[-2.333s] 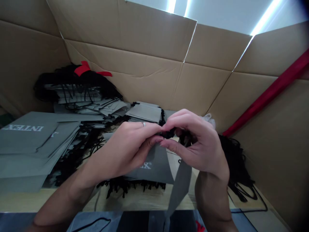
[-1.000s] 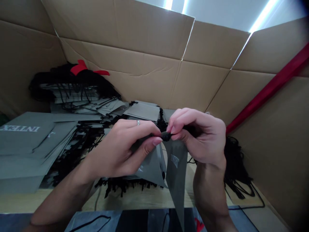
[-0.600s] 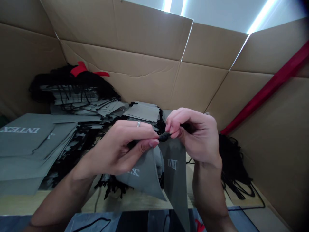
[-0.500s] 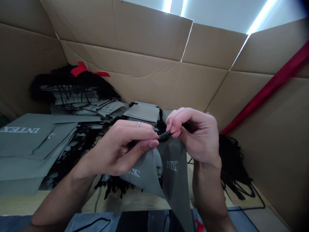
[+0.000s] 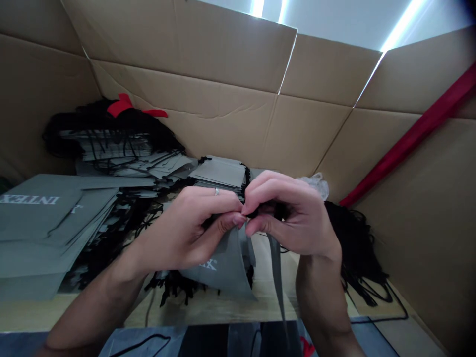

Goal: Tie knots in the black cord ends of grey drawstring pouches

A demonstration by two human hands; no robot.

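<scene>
Grey sheet (image 5: 226, 277) with white print is hanging below your left hand (image 5: 197, 228), over the middle of the table (image 5: 267, 312) near its front edge. Your left thumb and forefinger are pinching the sheet's top, and a ring (image 5: 217, 192) is showing on that hand. Your right hand (image 5: 297, 213) is curling inward, its fingertips meeting the left ones. Something black (image 5: 278, 210) is showing inside that curl, but the fingers are hiding the contact, so you cannot tell what they are gripping. From beneath the same hand a narrow grey strip (image 5: 275, 272) is dropping past the table's front edge, turned nearly edge-on to you.

Black cord ends (image 5: 174, 285) are poking out beside the sheet, toward the front edge. Behind your hands, a stack of grey sheets (image 5: 219, 171) is sitting by the table's back edge, and crumpled clear plastic (image 5: 316, 186) is lying just beyond your right knuckles. Larger grey sheets printed INTEX (image 5: 22, 213) are covering the table's left end. In the back left corner, black cords (image 5: 74, 121) are draping over a paler pile (image 5: 119, 144), with red ribbon (image 5: 122, 105) lying on top. Toward the right edge, a bundle of black cords (image 5: 357, 243) is spreading. Cardboard walls (image 5: 223, 94) are enclosing everything, and a dark red band (image 5: 412, 144) is slanting across the right side.
</scene>
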